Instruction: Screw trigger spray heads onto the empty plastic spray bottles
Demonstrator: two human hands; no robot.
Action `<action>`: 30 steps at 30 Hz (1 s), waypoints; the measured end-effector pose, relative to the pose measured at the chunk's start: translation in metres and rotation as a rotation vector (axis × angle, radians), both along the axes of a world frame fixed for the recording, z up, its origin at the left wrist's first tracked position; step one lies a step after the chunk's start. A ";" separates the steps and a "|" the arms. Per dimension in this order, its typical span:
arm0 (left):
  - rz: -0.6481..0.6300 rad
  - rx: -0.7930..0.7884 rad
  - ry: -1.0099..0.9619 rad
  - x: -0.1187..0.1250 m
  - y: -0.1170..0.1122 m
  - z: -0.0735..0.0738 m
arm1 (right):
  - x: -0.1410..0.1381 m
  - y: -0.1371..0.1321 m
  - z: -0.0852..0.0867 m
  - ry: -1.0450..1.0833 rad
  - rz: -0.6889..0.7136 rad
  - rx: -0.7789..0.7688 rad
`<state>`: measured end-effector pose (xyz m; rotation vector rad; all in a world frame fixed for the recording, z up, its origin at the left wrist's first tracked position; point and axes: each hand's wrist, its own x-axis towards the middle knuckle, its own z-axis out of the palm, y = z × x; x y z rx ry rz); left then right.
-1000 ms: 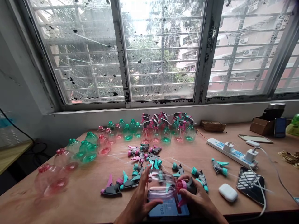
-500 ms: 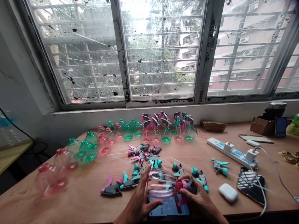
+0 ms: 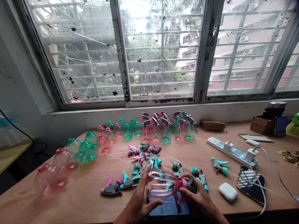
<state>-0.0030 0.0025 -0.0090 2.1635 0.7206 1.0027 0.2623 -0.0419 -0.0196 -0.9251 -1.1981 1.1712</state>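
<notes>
My left hand [image 3: 137,203] wraps around a clear pink spray bottle [image 3: 161,186] held sideways just above the table's near edge. At the bottle's neck my right hand [image 3: 201,202] grips the pink and grey trigger sprayer head [image 3: 187,186]. Under both hands lies a phone [image 3: 169,209] with a lit screen. Loose trigger heads [image 3: 140,169] in pink and teal lie scattered just beyond my hands.
Empty pink and green bottles [image 3: 86,151] stand at the left, finished spray bottles [image 3: 167,129] by the wall. At the right are a power strip [image 3: 232,152] with chargers, a white earbud case [image 3: 227,192], a phone [image 3: 251,185] and a cardboard box [image 3: 263,125].
The bottle and both hands have hardly moved; the view has shifted very slightly.
</notes>
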 end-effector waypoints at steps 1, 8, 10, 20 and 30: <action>0.018 0.017 0.009 0.000 0.001 -0.001 | 0.000 0.000 0.000 0.000 -0.006 0.003; 0.059 -0.006 0.017 0.000 -0.001 -0.003 | -0.002 0.000 0.003 -0.029 -0.002 -0.017; 0.040 -0.015 0.008 -0.001 -0.003 -0.001 | -0.002 0.000 0.002 -0.022 0.006 -0.017; 0.047 0.013 0.031 0.000 0.000 -0.004 | 0.000 0.000 0.001 -0.005 0.025 -0.022; 0.041 -0.017 0.045 -0.001 -0.003 -0.001 | -0.001 0.001 0.000 -0.026 -0.028 -0.018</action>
